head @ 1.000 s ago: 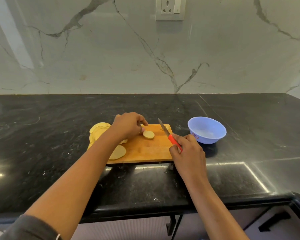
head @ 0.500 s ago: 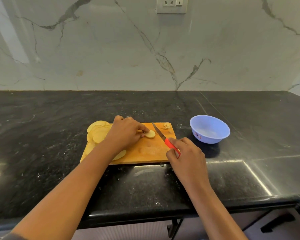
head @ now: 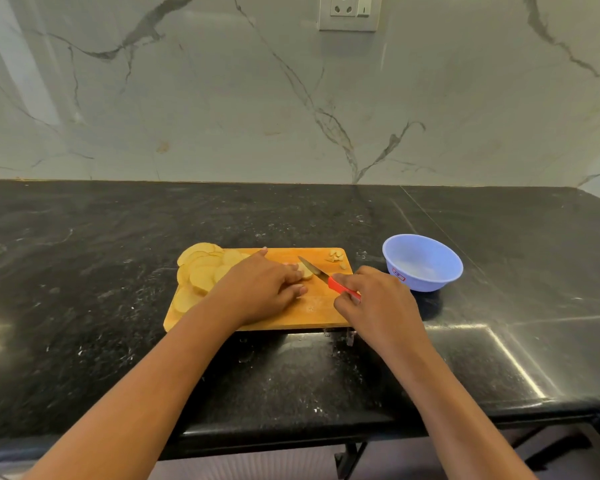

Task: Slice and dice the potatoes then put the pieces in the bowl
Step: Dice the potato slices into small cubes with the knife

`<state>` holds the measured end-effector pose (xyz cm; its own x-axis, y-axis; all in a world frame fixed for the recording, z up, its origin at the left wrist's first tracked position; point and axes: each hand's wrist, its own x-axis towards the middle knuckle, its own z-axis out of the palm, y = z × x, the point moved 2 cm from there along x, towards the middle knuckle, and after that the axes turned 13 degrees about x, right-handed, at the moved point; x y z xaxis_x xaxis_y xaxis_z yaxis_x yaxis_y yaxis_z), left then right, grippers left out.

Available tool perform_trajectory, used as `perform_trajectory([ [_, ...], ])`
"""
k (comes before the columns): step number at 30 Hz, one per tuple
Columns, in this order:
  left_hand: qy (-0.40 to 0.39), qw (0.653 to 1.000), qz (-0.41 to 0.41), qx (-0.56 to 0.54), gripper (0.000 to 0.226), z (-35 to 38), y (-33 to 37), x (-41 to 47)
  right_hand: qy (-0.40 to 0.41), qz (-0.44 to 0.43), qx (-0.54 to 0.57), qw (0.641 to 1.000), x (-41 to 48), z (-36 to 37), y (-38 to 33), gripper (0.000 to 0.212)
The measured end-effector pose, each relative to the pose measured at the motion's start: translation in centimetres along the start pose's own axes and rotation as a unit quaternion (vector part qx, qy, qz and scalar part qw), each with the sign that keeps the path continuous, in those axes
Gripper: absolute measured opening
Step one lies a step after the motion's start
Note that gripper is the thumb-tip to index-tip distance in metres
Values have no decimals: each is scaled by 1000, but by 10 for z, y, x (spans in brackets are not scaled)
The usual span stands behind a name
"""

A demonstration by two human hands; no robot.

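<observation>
The left grip (head: pixel 260 289) has closed in over the single potato slice (head: pixel 305 271) at the middle of the cutting board (head: pixel 312 310). A second ago its fingertips only touched that slice; now curled fingers pin it flat, and just the slice's right edge shows. The right grip (head: pixel 378 299), off the board's right end, is wrapped round the red handle of the knife (head: pixel 314 268). The blade was lifted clear of the slice before. It has now swung in and down, so its tip lies across the slice's exposed edge.

I take this to mean that slicing is finished and dicing of the first piece is starting. The stack of slices (head: pixel 201 271) sits uncut on the board's left end. A few small scraps (head: pixel 335 256) lie at the board's far right corner (trimmings, by the look of them).

The blue bowl (head: pixel 426 282) stands on the bench (head: pixel 84 271) just past the board's right end and appears to hold nothing. Most of the task is therefore still ahead. With the blade this close to the left fingertips, they should be kept tucked back.
</observation>
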<state>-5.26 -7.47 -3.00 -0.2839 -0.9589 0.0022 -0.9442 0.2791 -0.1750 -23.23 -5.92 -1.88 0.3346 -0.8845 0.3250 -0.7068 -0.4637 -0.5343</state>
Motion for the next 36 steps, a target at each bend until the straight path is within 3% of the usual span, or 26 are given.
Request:
perform_trajectory([
  [8,-7,999,26,32,51,-4,0,-1,-90,-42,-31,995,21,-14,-10,38],
  [20,-33,999,-5,18,50,-8,2,1,-131,-56,-98,985,19,-17,-19,33],
  [31,-39,999,17,20,54,-2,0,-14,-104,-47,-95,989,-13,-41,-12,38],
  [36,51,995,-47,-74,54,-3,-11,-16,-8,-10,11,1000,-23,-42,-1,38],
])
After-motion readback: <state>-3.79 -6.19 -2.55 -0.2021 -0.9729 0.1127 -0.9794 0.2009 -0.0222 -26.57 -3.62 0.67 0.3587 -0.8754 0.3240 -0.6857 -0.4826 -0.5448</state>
